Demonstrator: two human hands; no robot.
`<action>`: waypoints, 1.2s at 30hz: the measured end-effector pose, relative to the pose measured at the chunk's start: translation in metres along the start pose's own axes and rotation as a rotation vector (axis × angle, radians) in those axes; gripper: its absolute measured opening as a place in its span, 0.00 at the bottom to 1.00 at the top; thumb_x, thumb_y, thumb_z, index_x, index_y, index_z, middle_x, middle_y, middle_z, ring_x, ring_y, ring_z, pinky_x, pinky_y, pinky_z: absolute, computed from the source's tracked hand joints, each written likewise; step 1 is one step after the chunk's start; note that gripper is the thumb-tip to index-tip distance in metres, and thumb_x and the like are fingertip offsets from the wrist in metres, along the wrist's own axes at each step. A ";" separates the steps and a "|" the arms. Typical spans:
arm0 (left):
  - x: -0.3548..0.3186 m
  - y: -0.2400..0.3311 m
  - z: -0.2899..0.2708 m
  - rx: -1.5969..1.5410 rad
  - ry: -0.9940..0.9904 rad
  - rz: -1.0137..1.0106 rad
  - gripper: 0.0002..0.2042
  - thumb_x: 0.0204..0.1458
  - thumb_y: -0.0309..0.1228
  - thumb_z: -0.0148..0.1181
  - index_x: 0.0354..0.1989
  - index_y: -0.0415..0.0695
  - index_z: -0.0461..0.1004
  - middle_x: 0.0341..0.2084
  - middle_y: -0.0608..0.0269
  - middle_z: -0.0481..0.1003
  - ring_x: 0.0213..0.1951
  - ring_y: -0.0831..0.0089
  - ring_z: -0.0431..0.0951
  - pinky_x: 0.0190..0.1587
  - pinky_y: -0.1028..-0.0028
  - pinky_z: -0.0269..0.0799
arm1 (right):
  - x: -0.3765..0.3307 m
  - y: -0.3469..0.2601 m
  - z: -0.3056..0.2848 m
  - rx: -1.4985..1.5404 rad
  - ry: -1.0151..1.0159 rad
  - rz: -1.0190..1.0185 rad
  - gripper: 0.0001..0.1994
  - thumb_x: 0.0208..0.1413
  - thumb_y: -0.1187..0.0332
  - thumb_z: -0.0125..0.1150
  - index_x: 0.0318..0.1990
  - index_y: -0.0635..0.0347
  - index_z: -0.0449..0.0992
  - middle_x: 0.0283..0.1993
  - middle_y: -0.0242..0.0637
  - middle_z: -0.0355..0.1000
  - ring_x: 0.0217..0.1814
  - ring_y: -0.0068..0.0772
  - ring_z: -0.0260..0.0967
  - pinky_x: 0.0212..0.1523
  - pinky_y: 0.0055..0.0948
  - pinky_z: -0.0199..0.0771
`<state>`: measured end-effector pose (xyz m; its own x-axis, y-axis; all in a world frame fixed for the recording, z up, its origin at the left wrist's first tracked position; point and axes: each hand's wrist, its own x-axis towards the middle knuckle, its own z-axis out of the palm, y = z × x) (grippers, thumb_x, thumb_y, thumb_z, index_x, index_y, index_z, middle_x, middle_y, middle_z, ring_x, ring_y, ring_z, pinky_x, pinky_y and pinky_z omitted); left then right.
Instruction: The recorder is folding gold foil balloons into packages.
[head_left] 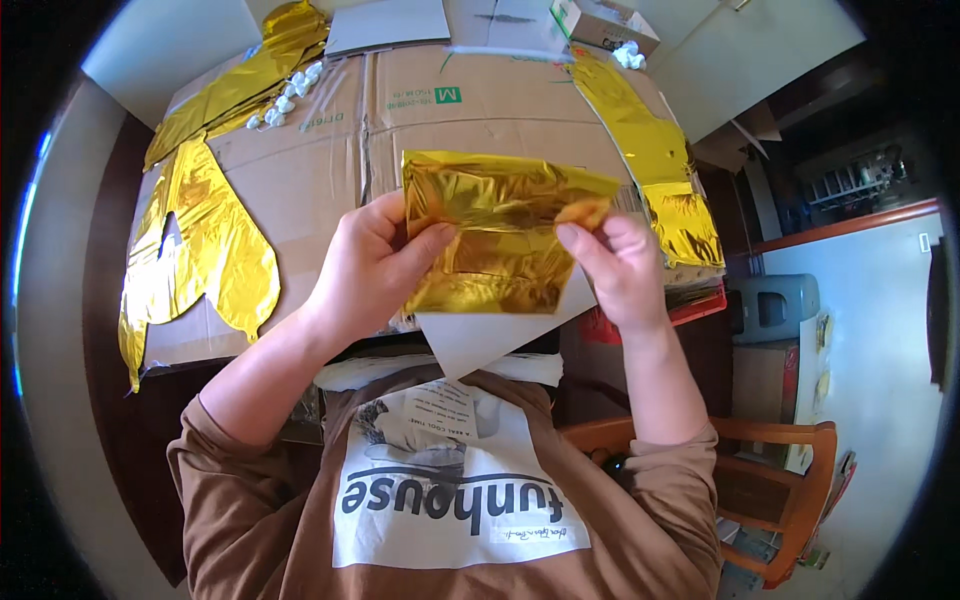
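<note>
A folded piece of shiny gold foil (495, 270), perhaps a flat foil balloon, is held up in front of me over the near edge of the cardboard. My left hand (370, 260) grips its left side, thumb on the face towards me. On the right side, my right hand (625, 265) pinches it between thumb and fingers. Creases run across the foil, and its upper part is folded over. Below it a white sheet (465, 345) sticks out with one corner pointing at me; the foil hides the rest.
Flattened cardboard (310, 175) covers the table. A flat, uninflated gold foil balloon (205, 230) lies at left, with more gold foil (230, 95) behind it beside white crumpled bits (288, 98). Another gold strip (650, 140) runs along the right edge. A wooden chair (800, 500) stands at lower right.
</note>
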<state>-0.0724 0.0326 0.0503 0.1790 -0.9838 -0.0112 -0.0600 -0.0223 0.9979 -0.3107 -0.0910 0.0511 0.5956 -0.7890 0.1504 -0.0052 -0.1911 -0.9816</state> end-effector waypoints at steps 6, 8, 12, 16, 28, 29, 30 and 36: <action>-0.022 -0.022 0.015 -0.698 -0.075 -0.459 0.11 0.64 0.27 0.59 0.52 0.38 0.75 0.45 0.61 0.80 0.43 0.75 0.82 0.45 0.71 0.81 | 0.017 0.001 -0.015 0.070 -0.232 0.417 0.09 0.61 0.69 0.67 0.41 0.66 0.82 0.37 0.29 0.80 0.37 0.17 0.73 0.43 0.22 0.74; -0.029 -0.036 0.013 -0.718 -0.073 -0.499 0.17 0.64 0.26 0.58 0.60 0.39 0.68 0.49 0.57 0.79 0.47 0.69 0.82 0.48 0.67 0.82 | 0.023 0.020 -0.020 0.006 -0.276 0.569 0.09 0.61 0.68 0.67 0.41 0.66 0.82 0.37 0.30 0.80 0.36 0.18 0.74 0.43 0.23 0.74; -0.039 -0.039 0.014 -0.689 -0.034 -0.482 0.26 0.65 0.25 0.57 0.69 0.40 0.56 0.47 0.55 0.79 0.46 0.66 0.83 0.47 0.67 0.83 | 0.031 0.040 -0.023 0.034 -0.299 0.596 0.09 0.60 0.68 0.67 0.41 0.66 0.82 0.36 0.32 0.80 0.35 0.20 0.74 0.41 0.24 0.75; -0.047 -0.028 0.010 -0.480 -0.026 -0.485 0.33 0.65 0.26 0.57 0.73 0.40 0.47 0.45 0.54 0.79 0.43 0.68 0.83 0.45 0.68 0.83 | 0.042 0.041 -0.025 -0.073 -0.366 0.636 0.10 0.60 0.67 0.68 0.41 0.66 0.82 0.37 0.31 0.81 0.37 0.19 0.76 0.44 0.22 0.76; -0.046 -0.046 0.015 0.884 0.055 0.548 0.26 0.47 0.34 0.71 0.57 0.44 0.74 0.54 0.53 0.73 0.62 0.46 0.69 0.62 0.50 0.66 | 0.065 0.034 -0.014 -0.431 -0.512 0.681 0.10 0.63 0.60 0.65 0.38 0.58 0.82 0.30 0.23 0.77 0.29 0.13 0.69 0.31 0.20 0.69; -0.043 -0.053 0.018 0.908 0.008 0.545 0.27 0.46 0.36 0.72 0.57 0.44 0.74 0.59 0.51 0.69 0.65 0.44 0.64 0.65 0.49 0.62 | 0.066 0.032 -0.013 -0.456 -0.523 0.684 0.11 0.63 0.60 0.66 0.38 0.57 0.83 0.30 0.23 0.77 0.29 0.12 0.69 0.31 0.19 0.69; -0.041 -0.058 0.020 0.891 0.008 0.540 0.28 0.47 0.37 0.72 0.57 0.44 0.73 0.60 0.50 0.68 0.66 0.44 0.64 0.66 0.49 0.61 | 0.067 0.031 -0.012 -0.481 -0.533 0.688 0.11 0.63 0.59 0.66 0.38 0.57 0.83 0.30 0.22 0.77 0.29 0.12 0.69 0.30 0.19 0.68; -0.031 -0.066 0.022 0.952 0.009 0.463 0.32 0.50 0.43 0.69 0.62 0.41 0.70 0.64 0.45 0.65 0.70 0.42 0.59 0.70 0.48 0.55 | 0.065 0.035 -0.013 -0.512 -0.509 0.682 0.11 0.62 0.59 0.66 0.40 0.57 0.83 0.30 0.21 0.76 0.29 0.12 0.66 0.30 0.19 0.67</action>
<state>-0.0958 0.0605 -0.0163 -0.0516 -0.9306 0.3623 -0.8686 0.2209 0.4437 -0.2826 -0.1567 0.0285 0.6096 -0.5016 -0.6138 -0.7497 -0.1133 -0.6520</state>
